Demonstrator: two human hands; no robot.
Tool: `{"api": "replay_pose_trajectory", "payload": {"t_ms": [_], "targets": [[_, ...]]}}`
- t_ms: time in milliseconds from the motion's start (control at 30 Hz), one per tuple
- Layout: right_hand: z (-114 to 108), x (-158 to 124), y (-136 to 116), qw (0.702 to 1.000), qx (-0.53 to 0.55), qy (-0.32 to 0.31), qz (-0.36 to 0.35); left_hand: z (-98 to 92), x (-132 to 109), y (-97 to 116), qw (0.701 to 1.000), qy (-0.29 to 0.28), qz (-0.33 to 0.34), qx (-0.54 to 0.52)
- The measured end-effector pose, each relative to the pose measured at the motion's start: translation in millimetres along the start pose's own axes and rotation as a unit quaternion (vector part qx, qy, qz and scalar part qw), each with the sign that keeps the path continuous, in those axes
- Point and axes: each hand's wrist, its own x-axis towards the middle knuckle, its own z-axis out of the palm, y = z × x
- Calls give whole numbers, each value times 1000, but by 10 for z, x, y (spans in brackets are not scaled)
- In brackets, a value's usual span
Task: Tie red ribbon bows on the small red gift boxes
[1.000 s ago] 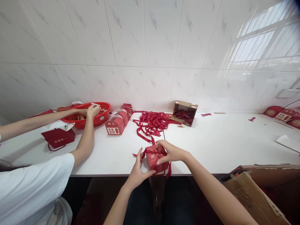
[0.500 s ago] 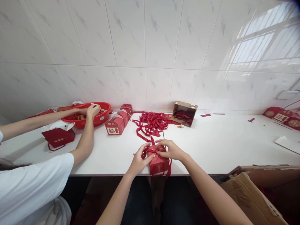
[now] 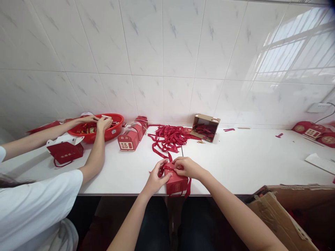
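Note:
A closed red box (image 3: 177, 185) sits at the table's front edge, with red ribbon (image 3: 188, 188) around it and hanging over its right side. My left hand (image 3: 157, 177) is at the box's left, its thumb on the top and its fingers curled on the ribbon. On the top right, my right hand (image 3: 187, 167) has its fingers bent and pinched on the ribbon. Behind the box lies a heap of loose red ribbons (image 3: 171, 136), and one strand runs from it to the box.
At left, a person's hands (image 3: 103, 123) work over a red basin (image 3: 119, 125), near an open red box (image 3: 65, 153). Closed boxes (image 3: 129, 139) stand left of the ribbons. A small carton (image 3: 213, 120) lies behind; a large cardboard box (image 3: 277, 216) is front right.
My right hand's fingers have curled in more over the ribbon on the box. The other person's far hand has moved slightly over the basin.

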Motion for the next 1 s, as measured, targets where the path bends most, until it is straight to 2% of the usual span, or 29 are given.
{"api": "replay_pose_trajectory", "payload": {"t_ms": [333, 467, 533, 600, 667, 733, 867, 1000], "targets": [[90, -83, -11, 999, 1, 37, 31, -37, 22, 2, 1000, -21, 4, 2], [47, -186, -25, 995, 38, 84, 37, -48, 16, 1, 999, -14, 18, 40], [41, -257, 3, 989, 72, 114, 65, -50, 7, 2, 998, -6, 25, 61], [70, -328, 61, 975, 123, 134, 126, -53, -2, 6, 998, -4, 23, 66], [132, -389, 131, 958, 171, 129, 189, -58, -6, 13, 998, -12, 16, 56], [205, -434, 185, 949, 196, 108, 220, -63, -6, 22, 999, -22, 12, 46], [285, -478, 187, 957, 184, 97, 200, -52, -2, 24, 999, -21, 3, 29], [250, -485, 129, 967, 169, 92, 168, -22, -7, 8, 1000, -8, -2, 13]]}}
